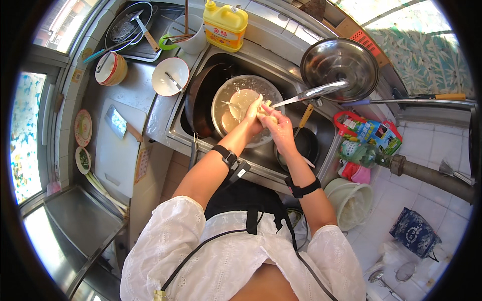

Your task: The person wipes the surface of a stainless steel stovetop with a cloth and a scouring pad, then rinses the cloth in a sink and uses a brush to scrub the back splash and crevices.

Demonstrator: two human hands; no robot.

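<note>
Both hands meet over a metal basin (246,81) of cloudy water in the sink. My left hand (254,119) and my right hand (278,122) hold a pale yellowish piece of food (268,113) between them, beside the stream end of the metal faucet (316,92). Under the water's surface in the basin lie round bowls (241,103). A dark wok (201,101) leans at the basin's left side. To the right, a small dark pan (307,146) and a wooden-handled utensil (305,116) rest in the sink.
Left of the sink, a cleaver (117,121) lies on a white cutting board (103,150), near a white bowl (170,67) with a utensil. A yellow detergent jug (226,28) stands behind. A large metal lid (339,56) is at the back right, a bucket (348,199) below.
</note>
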